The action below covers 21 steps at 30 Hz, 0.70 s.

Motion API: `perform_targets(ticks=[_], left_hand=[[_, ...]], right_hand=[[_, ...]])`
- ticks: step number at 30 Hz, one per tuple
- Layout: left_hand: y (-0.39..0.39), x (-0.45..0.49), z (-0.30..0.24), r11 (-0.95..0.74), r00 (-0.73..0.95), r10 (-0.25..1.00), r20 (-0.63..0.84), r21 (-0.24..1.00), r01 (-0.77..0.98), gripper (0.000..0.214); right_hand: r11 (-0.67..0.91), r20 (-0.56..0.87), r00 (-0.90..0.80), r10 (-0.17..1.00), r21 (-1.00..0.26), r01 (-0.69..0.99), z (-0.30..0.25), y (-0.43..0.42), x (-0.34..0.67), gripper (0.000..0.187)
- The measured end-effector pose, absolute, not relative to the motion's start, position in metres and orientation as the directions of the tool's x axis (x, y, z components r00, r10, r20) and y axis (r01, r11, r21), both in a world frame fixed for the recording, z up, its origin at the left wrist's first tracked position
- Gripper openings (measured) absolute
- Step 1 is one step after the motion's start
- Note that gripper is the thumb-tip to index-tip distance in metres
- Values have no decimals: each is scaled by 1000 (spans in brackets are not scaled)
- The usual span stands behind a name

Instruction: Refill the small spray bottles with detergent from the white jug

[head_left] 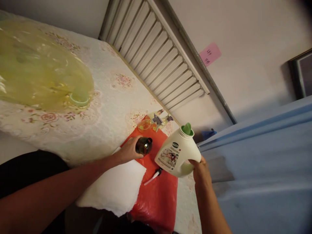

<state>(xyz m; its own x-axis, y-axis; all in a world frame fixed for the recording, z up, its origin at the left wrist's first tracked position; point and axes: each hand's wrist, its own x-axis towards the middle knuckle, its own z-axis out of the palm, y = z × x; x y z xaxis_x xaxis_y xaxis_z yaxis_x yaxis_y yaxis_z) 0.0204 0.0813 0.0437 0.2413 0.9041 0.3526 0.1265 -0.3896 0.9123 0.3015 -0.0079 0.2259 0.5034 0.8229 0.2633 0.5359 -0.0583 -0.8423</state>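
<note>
My left hand (128,150) is wrapped round a small dark glass bottle (144,145) that stands open-necked on a red plastic sheet (156,198). My right hand (201,169) grips the handle of a white detergent jug (177,152) with a green spout, held tilted just right of the dark bottle. A pump dispenser head with its white tube (153,177) lies on the red sheet below the jug.
A clear spray bottle (158,121) and a clear funnel (144,125) lie at the red sheet's far end. A white cloth (114,188) lies beside the sheet. A large yellowish plastic container (36,71) sits on the floral tablecloth (117,97). Blue fabric (263,169) fills the right.
</note>
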Motion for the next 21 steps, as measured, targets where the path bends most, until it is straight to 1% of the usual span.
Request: perform_targets(ticks=[2, 4, 8, 12, 16, 19, 21], left_hand=[[81, 16, 53, -406, 203, 902, 381, 909, 95, 76], [79, 9, 63, -419, 177, 898, 403, 906, 64, 74], [68, -6, 78, -411, 136, 906, 401, 910, 56, 76], [52, -17, 82, -459, 142, 883, 447, 886, 66, 73], [36, -19, 77, -515, 181, 847, 501, 856, 40, 79], [25, -16, 72, -534, 225, 828, 514, 845, 35, 83], [17, -13, 69, -544, 258, 818, 515, 838, 52, 83]], right_hand=[[-37, 220, 534, 816, -903, 429, 216, -2, 299, 38], [6, 210, 565, 798, -940, 342, 205, 5, 295, 39], [84, 218, 579, 786, -965, 249, 182, 19, 280, 37], [108, 206, 552, 808, -973, 204, 161, 31, 262, 35], [125, 201, 523, 828, -976, 177, 140, 37, 241, 37], [126, 198, 485, 852, -976, 177, 127, 38, 226, 40], [122, 206, 455, 866, -971, 207, 122, 38, 221, 41]])
